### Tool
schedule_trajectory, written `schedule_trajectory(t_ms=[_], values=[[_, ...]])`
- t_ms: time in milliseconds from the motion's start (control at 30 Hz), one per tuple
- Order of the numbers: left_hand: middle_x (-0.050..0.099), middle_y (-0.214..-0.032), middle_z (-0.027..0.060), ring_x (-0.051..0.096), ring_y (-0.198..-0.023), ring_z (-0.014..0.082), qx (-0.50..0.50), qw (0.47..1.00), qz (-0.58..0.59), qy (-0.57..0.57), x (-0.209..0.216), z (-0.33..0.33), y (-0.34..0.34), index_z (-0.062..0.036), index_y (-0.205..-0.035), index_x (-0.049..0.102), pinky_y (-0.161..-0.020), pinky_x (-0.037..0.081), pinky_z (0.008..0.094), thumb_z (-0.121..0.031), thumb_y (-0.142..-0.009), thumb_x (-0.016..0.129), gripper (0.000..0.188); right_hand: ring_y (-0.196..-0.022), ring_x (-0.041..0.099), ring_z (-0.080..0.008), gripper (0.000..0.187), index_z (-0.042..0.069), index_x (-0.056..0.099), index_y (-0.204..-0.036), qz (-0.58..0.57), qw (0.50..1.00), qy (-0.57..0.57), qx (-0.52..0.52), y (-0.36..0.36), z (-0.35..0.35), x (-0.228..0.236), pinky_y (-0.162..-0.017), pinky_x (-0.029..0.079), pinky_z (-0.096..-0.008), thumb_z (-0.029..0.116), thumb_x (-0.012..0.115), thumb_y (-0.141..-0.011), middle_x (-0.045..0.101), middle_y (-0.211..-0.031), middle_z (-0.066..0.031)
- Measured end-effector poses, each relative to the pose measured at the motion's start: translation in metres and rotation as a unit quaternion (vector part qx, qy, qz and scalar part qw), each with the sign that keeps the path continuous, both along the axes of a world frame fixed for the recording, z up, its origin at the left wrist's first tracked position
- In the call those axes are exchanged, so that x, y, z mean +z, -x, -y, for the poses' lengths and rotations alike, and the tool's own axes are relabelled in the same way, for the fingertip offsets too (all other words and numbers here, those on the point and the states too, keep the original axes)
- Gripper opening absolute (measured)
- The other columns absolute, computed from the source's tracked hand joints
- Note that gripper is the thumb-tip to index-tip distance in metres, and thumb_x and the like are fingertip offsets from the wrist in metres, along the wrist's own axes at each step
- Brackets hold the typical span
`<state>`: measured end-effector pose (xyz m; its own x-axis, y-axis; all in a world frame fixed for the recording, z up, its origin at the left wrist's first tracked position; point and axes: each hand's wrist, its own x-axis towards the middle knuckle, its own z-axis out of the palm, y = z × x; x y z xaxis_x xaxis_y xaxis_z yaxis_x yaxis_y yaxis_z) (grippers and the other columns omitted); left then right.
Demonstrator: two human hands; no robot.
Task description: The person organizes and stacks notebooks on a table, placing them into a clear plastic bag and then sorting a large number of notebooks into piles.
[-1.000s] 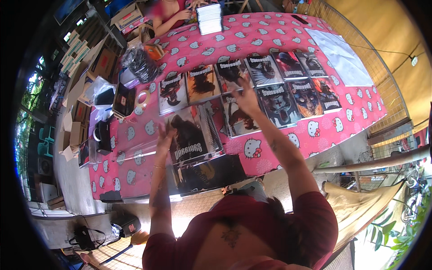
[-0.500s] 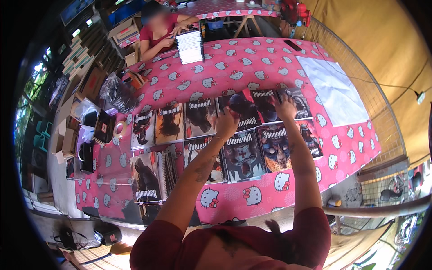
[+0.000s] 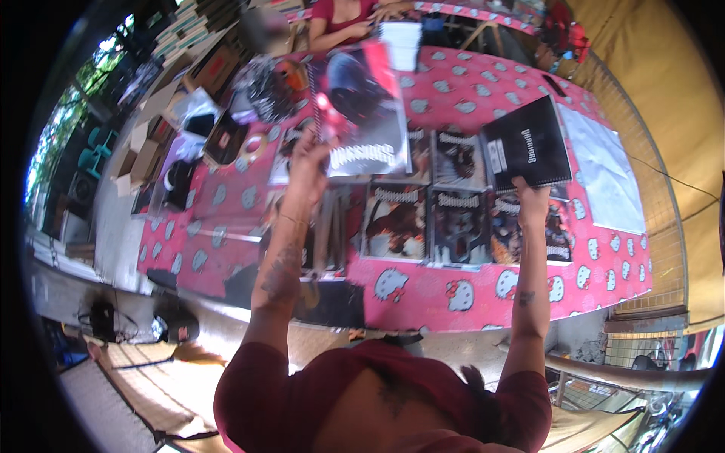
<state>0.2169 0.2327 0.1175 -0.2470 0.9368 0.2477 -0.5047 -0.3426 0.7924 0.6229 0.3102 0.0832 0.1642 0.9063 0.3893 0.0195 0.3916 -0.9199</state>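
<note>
My left hand [image 3: 310, 160] is closed on the lower left edge of a spiral notebook [image 3: 362, 102] with a dark and red glossy cover, held up above the table. In my right hand [image 3: 532, 200] is a second spiral notebook [image 3: 529, 143], its black side with a white label facing up; I grip it by its near edge. Below them lie rows of illustrated notebooks, among them one with a dark figure [image 3: 459, 160], an orange and black one [image 3: 395, 224] and a grey-blue one [image 3: 458, 226]. A pile of spiral notebooks [image 3: 330, 234] is partly hidden by my left forearm.
A pink patterned cloth [image 3: 445, 83] covers the table. White sheets [image 3: 604, 170] lie at the right, a phone [image 3: 554, 85] farther back. Tape [image 3: 251, 147], crumpled plastic [image 3: 266, 89] and open boxes stand left. Across the table a person sits by a notebook stack [image 3: 400, 45].
Both hands have risen from the rows, each with a notebook in it. The left has moved left, the right has moved right. The whole view has shifted.
</note>
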Motion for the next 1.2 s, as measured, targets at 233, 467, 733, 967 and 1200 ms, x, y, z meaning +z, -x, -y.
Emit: schedule_trajectory(t_ms=[233, 467, 733, 967, 1200], values=[[0.064, -0.099, 0.0135, 0.064, -0.083, 0.0185, 0.001, 0.994, -0.033, -0.105, -0.002, 0.151, 0.203, -0.0001, -0.12, 0.056, -0.067, 0.052, 0.0289, -0.026, -0.097, 0.053, 0.035, -0.098, 0.058, -0.0238, 0.048, 0.017, 0.067, -0.121, 0.235, 0.918, -0.299, 0.114, 0.237, 0.148, 0.002, -0.086, 0.051, -0.0363, -0.004, 0.064, -0.078, 0.054, -0.109, -0.0105], [0.059, -0.097, 0.0157, 0.055, -0.101, 0.0289, 0.305, 0.646, -0.671, 0.2, -0.079, 0.2, 0.107, -0.0091, -0.142, 0.048, -0.089, 0.044, 0.0438, -0.037, -0.092, 0.061, 0.059, -0.119, 0.054, -0.0305, 0.055, 0.015, 0.066, -0.12, 0.322, 0.886, -0.249, 0.221, 0.27, 0.129, -0.084, -0.098, 0.046, -0.0389, -0.011, 0.055, -0.074, 0.056, -0.129, -0.0101], [0.043, -0.14, 0.0241, 0.042, -0.126, 0.041, 0.183, 0.676, -0.711, -0.066, -0.068, 0.122, -0.108, -0.0045, -0.139, 0.045, -0.101, 0.034, 0.054, -0.033, -0.081, 0.072, 0.07, -0.116, 0.055, -0.0403, 0.042, 0.009, 0.063, -0.121, 0.452, 0.877, 0.069, -0.149, 0.006, 0.064, -0.112, -0.098, 0.044, -0.0495, 0.03, 0.06, -0.085, 0.055, -0.13, -0.0196], [0.057, -0.122, 0.0247, 0.055, -0.117, 0.039, 0.053, 0.567, -0.781, -0.257, -0.181, 0.033, -0.356, 0.0053, -0.134, 0.046, -0.098, 0.046, 0.049, -0.012, -0.082, 0.065, 0.059, -0.127, 0.046, -0.0408, 0.049, 0.013, 0.056, -0.131, 0.507, 0.778, 0.16, -0.336, -0.206, 0.02, -0.128, -0.103, 0.041, -0.0482, 0.033, 0.061, -0.087, 0.051, -0.137, -0.0213], [0.064, -0.086, 0.0186, 0.066, -0.072, 0.0321, -0.052, 0.732, -0.632, -0.249, -0.062, 0.024, -0.316, -0.0063, -0.126, 0.058, -0.063, 0.055, 0.0405, 0.008, -0.08, 0.054, 0.048, -0.108, 0.063, -0.0387, 0.062, 0.015, 0.06, -0.13, 0.463, 0.847, 0.224, -0.137, -0.207, 0.025, -0.135, -0.092, 0.049, -0.0475, 0.055, 0.063, -0.083, 0.066, -0.116, -0.018]])
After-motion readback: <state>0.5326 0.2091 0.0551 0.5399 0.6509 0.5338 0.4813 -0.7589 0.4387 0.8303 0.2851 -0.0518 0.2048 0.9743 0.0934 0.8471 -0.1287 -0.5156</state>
